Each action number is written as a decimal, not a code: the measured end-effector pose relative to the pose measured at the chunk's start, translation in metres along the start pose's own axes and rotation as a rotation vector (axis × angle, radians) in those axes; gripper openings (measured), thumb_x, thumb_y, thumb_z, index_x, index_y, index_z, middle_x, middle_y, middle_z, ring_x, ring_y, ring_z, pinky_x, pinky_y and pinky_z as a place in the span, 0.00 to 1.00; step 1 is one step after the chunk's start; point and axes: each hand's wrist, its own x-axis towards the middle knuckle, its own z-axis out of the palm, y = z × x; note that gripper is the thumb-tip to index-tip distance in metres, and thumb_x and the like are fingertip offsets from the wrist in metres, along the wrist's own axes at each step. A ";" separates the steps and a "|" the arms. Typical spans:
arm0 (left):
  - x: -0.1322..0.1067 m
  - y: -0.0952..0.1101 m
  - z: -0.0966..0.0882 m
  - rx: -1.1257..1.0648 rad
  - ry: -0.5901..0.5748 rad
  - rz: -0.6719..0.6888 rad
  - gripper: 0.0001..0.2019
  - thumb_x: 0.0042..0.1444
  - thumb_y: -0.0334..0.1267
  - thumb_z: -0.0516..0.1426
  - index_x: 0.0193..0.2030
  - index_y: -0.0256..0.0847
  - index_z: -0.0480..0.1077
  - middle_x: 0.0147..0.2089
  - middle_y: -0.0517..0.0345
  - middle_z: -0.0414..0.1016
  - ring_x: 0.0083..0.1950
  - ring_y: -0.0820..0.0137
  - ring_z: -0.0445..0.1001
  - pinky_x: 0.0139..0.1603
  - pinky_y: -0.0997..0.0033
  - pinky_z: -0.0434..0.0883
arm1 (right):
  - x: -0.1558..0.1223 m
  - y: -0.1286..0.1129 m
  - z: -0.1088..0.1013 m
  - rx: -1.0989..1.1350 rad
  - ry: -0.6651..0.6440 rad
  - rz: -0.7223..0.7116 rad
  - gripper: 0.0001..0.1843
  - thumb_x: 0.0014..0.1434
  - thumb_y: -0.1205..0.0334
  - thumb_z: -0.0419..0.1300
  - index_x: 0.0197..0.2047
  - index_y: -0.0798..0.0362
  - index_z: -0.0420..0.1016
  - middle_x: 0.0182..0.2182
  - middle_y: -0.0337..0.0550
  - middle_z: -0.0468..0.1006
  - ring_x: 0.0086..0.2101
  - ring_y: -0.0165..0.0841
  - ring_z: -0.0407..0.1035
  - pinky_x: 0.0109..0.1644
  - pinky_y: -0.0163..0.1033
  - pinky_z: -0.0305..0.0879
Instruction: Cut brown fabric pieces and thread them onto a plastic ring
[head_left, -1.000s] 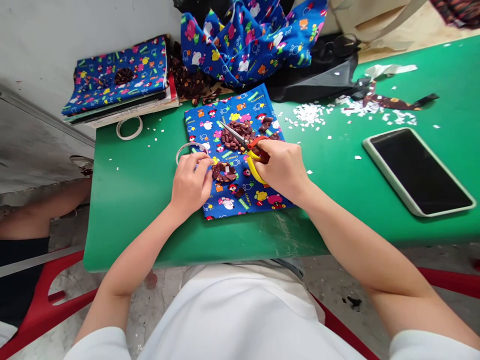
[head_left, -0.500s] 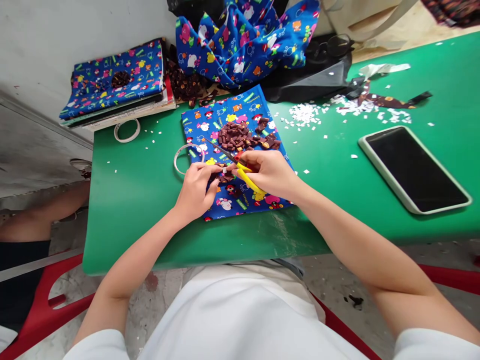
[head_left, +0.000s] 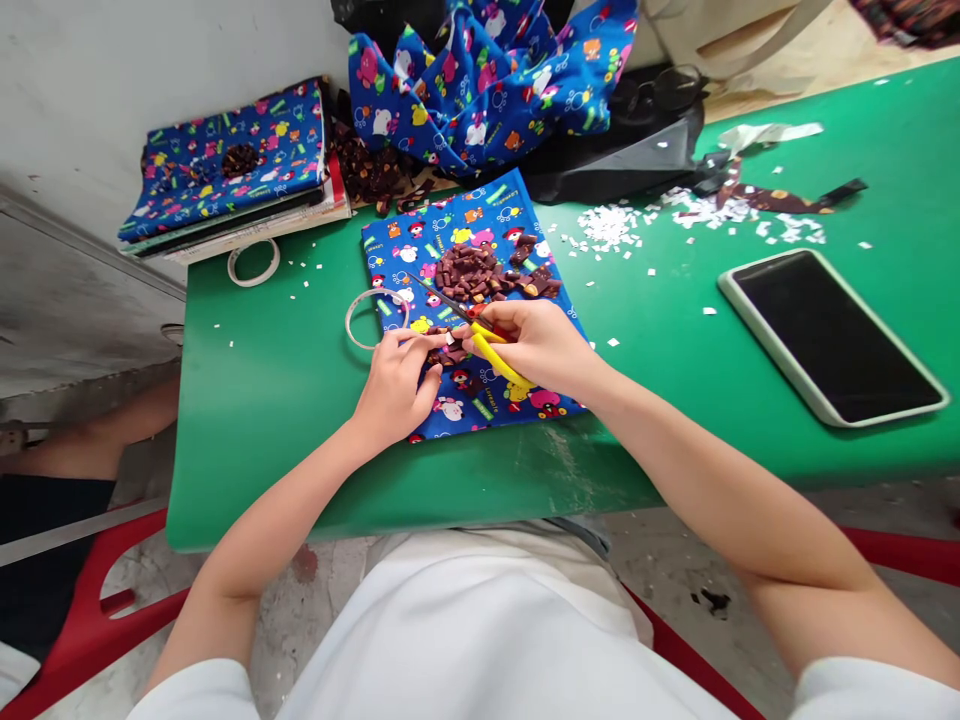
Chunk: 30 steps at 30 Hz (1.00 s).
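My right hand (head_left: pixel 544 348) is closed round yellow-handled scissors (head_left: pixel 501 368), their dark blades pointing up and left over a patterned blue cloth pad (head_left: pixel 450 408). My left hand (head_left: pixel 396 388) rests at the pad's left side, thumb and index finger apart. Its index fingertip touches a small white square (head_left: pixel 450 338) by some brown fabric scraps (head_left: pixel 448 356); my right fingertips are close beside it. A heap of cut brown pieces (head_left: pixel 469 273) lies beyond the blades, with larger brown scraps (head_left: pixel 538 282) to its right. A thin tape ring (head_left: pixel 349 322) lies by my left fingers.
On the green table (head_left: pixel 255 420) are a second tape ring (head_left: pixel 253 280), scattered white bits (head_left: pixel 607 227) and a phone (head_left: pixel 832 335). Cloth-topped papers (head_left: pixel 262 222), bunched blue cloth (head_left: pixel 480 90) and glasses (head_left: pixel 679 88) are behind. Someone's leg (head_left: pixel 105 430) shows at left.
The view shifts slightly. My hands and the scissors stay almost in place, with only a small movement of my fingertips around the white square. The other person's leg moves a little.
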 end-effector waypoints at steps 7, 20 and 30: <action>-0.001 0.000 0.000 0.052 -0.060 -0.004 0.16 0.63 0.33 0.51 0.55 0.32 0.69 0.52 0.45 0.77 0.58 0.58 0.67 0.59 0.56 0.67 | 0.001 -0.004 -0.003 0.198 -0.096 0.123 0.20 0.39 0.47 0.73 0.25 0.53 0.73 0.21 0.39 0.72 0.27 0.32 0.66 0.28 0.36 0.60; 0.000 -0.001 -0.005 0.391 -0.018 0.349 0.15 0.65 0.34 0.49 0.54 0.32 0.69 0.46 0.48 0.80 0.54 0.59 0.73 0.54 0.61 0.63 | 0.001 -0.020 -0.013 0.441 0.014 0.214 0.22 0.34 0.50 0.77 0.26 0.53 0.74 0.29 0.43 0.81 0.23 0.26 0.64 0.22 0.32 0.54; 0.001 0.005 -0.009 0.074 0.053 0.101 0.11 0.63 0.30 0.50 0.50 0.39 0.67 0.47 0.51 0.78 0.52 0.65 0.73 0.52 0.66 0.67 | 0.010 -0.007 -0.022 0.338 0.159 0.119 0.21 0.41 0.47 0.73 0.27 0.51 0.70 0.28 0.43 0.79 0.26 0.31 0.69 0.25 0.36 0.63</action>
